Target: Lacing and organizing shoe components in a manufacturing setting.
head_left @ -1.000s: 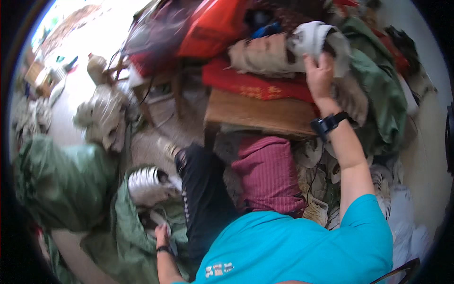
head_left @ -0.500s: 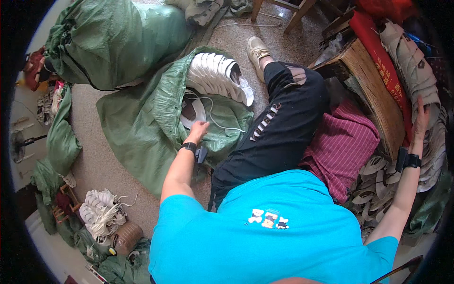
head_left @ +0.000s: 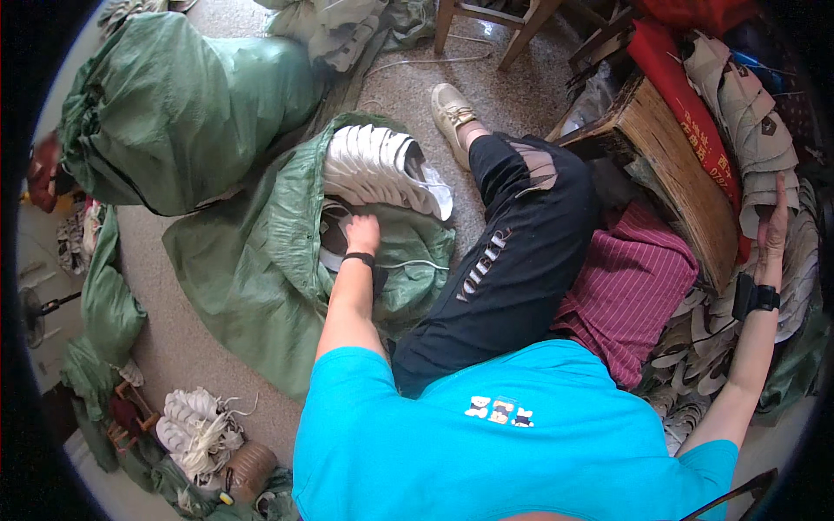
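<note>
My left hand (head_left: 362, 234) is closed, reaching into the mouth of a spread green woven sack (head_left: 234, 269). Its fingertips are hidden, so what they grip cannot be made out. Under it lies a loose pale shoe upper (head_left: 333, 227) with a dark inside, and a white cord (head_left: 415, 264) runs to the right. Just beyond, a nested row of white shoe uppers (head_left: 369, 167) rests on its side in the sack. On the far right, my right hand (head_left: 771, 230) lies open, fingers straight, against the end of a long stack of beige shoe uppers (head_left: 754, 117).
A full green sack (head_left: 187, 113) stands at the upper left. A wooden box (head_left: 678, 174) with red cloth (head_left: 686, 108) is at the right, near striped maroon cloth (head_left: 630, 291). More uppers (head_left: 695, 347) pile below it. White laces (head_left: 201, 434) lie lower left; a stool (head_left: 491, 26) stands behind.
My left hand has moved further over the loose upper in the sack, covering part of it. My right hand stays at the beige stack. The whole view has shifted slightly.
</note>
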